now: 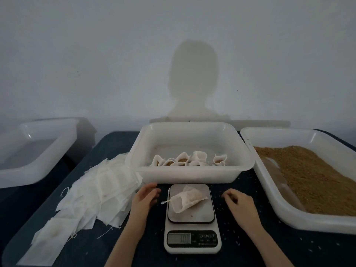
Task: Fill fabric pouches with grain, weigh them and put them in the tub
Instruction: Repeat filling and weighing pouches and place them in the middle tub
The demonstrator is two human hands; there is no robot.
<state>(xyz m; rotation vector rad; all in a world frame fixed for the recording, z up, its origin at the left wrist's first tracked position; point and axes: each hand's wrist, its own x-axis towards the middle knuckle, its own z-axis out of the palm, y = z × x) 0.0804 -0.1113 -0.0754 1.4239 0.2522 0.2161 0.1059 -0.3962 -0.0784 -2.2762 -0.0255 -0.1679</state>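
Scale [191, 218]: one filled pouch [187, 198] lies on its platform.
Hands: left hand [144, 197] and right hand [238, 202] beside the scale, holding nothing.
Middle tub [192, 171]: several filled pouches.
Right tray [289, 212]: grain [312, 176].

The scale [192, 218] shows a lit display [179, 238] with digits too blurred to read — perhaps 300. Right of the scale, the grain tray [285, 212] runs off the frame's edge, and far left an empty tub [28, 170] is likewise cut off — its outline smeared.

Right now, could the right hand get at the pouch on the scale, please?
Probably yes: the right hand rests open beside the scale, and nothing lies between it and the pouch.
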